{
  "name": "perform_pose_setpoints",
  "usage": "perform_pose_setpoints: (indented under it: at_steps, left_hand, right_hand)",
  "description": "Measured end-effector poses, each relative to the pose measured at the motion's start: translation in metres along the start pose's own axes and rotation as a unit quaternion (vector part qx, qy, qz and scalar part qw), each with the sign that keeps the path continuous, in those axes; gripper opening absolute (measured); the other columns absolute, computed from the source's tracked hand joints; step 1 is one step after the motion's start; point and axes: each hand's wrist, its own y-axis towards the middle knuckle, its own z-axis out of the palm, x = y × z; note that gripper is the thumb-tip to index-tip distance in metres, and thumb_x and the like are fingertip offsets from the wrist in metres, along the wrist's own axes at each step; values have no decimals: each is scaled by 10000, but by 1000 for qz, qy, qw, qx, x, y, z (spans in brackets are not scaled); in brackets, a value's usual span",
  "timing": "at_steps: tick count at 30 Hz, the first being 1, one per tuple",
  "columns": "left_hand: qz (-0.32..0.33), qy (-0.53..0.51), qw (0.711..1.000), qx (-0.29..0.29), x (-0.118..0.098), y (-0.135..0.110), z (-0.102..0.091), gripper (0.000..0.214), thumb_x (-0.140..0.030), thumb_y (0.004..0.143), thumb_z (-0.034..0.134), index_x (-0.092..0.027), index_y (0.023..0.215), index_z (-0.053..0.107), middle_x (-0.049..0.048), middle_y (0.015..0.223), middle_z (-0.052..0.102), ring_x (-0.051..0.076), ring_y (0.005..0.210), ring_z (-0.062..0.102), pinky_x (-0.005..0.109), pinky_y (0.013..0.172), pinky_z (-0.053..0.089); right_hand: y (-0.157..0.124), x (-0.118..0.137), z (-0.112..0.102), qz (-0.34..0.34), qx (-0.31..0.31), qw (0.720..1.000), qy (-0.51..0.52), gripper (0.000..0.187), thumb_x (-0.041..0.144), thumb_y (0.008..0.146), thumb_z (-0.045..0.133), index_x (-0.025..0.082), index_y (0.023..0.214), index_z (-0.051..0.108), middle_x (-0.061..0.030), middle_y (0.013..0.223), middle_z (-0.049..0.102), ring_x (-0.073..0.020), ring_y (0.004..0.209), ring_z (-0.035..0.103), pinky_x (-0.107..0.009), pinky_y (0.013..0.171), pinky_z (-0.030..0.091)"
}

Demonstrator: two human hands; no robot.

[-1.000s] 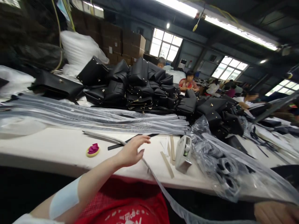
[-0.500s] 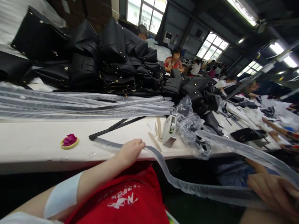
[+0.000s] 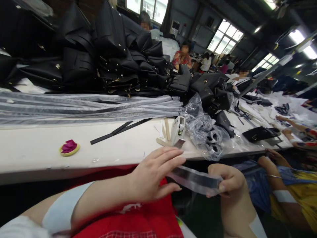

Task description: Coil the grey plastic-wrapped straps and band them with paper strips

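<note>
In front of my body, past the table's edge, a clear plastic strip [image 3: 194, 179] stretches between my two hands. My right hand [image 3: 229, 180] is closed around its right end. My left hand [image 3: 156, 173] has its fingers stretched out and the thumb apart. The strip's other end runs behind those fingers, where contact is hidden. Beyond the left hand, a black strap [image 3: 104, 137] lies on the white table. A small white tape-dispenser-like device [image 3: 177, 130] stands just past the left fingertips, with thin beige strips [image 3: 167, 129] beside it.
Long plastic-covered strips [image 3: 86, 107] lie across the table's back. Black handbags [image 3: 111, 33] are heaped behind them. Crumpled clear plastic [image 3: 205, 129] sits right of the dispenser. A magenta cloth in a yellow ring [image 3: 69, 147] lies left. A co-worker's arm [image 3: 277, 178] is close at right.
My left hand has lifted off the table edge and opened, moving right. My right hand has come in from the far right with the plastic strip. The strap's end now lies bare.
</note>
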Motion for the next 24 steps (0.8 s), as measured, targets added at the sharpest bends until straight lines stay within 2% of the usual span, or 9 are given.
perform_pose_setpoints:
  at_steps: [2, 3, 6, 9, 11, 14, 16, 19, 24]
  left_hand:
    - [-84, -51, 987, 128, 22, 1, 6, 620, -434, 761, 718, -142, 1280, 544, 151, 1232, 642, 293, 1149, 572, 467, 1061, 391]
    - [-131, -111, 962, 212, 36, -1, 11, 537, -454, 769, 702, -145, 1198, 604, 118, 1100, 701, 268, 1023, 631, 423, 983, 461]
    - [-249, -336, 806, 418, 75, -13, 23, 365, -499, 847, 590, -155, 913, 694, 32, 762, 719, 173, 673, 648, 281, 677, 532]
    - [-305, -484, 655, 493, 101, -28, 24, 424, -548, 861, 552, -147, 875, 689, 20, 641, 687, 160, 537, 606, 275, 561, 514]
    - [-316, -522, 604, 513, 111, -36, 20, 424, -545, 867, 543, -147, 869, 689, 19, 588, 659, 163, 481, 572, 288, 522, 507]
    - [-350, -520, 593, 506, 115, -44, 12, 354, -503, 863, 565, -173, 846, 691, 10, 543, 586, 158, 432, 503, 279, 437, 461]
    - [-381, -512, 597, 487, 114, -48, 8, 307, -483, 851, 583, -197, 804, 683, -7, 516, 501, 138, 394, 413, 253, 369, 384]
    - [-414, -508, 601, 457, 114, -54, 5, 292, -489, 831, 598, -218, 741, 660, -44, 476, 347, 104, 361, 246, 209, 327, 252]
    - [-427, -501, 611, 440, 114, -64, 2, 370, -511, 827, 568, -186, 684, 671, -65, 420, 255, 87, 332, 152, 199, 286, 196]
  right_hand:
    - [13, 4, -5, -30, 57, 998, 16, 628, 711, 785, 499, 110, 762, 681, -36, 425, 520, -101, 372, 506, -179, 422, 384]
    - [16, 4, -8, -40, 66, 997, 21, 595, 674, 808, 513, 105, 773, 683, -32, 434, 523, -99, 379, 507, -174, 426, 385]
    - [15, 2, -16, -46, 14, 999, 23, 499, 568, 843, 562, 87, 778, 680, -8, 446, 509, -80, 368, 472, -160, 402, 359]
    - [11, -7, -21, -4, -47, 998, 31, 392, 469, 812, 650, 79, 775, 673, 0, 506, 536, -64, 380, 456, -147, 378, 335]
    - [11, -13, -22, 42, -67, 996, 44, 369, 444, 779, 688, 78, 822, 680, -3, 565, 564, -61, 398, 456, -147, 378, 341]
    - [14, -17, -23, 89, -84, 992, 43, 395, 423, 745, 717, 92, 960, 691, -23, 691, 629, -82, 491, 524, -169, 461, 416]
    - [17, -15, -23, 90, -83, 992, 23, 481, 397, 688, 762, 112, 1066, 678, -57, 867, 679, -143, 692, 620, -220, 634, 495]
    - [23, -10, -23, 84, -83, 993, -27, 643, 356, 613, 801, 127, 1189, 632, -96, 1115, 660, -240, 995, 618, -311, 876, 482]
    - [40, -16, -25, 95, -158, 976, -114, 395, 223, 726, 629, 130, 1108, 670, -67, 1003, 689, -211, 904, 628, -310, 851, 479]
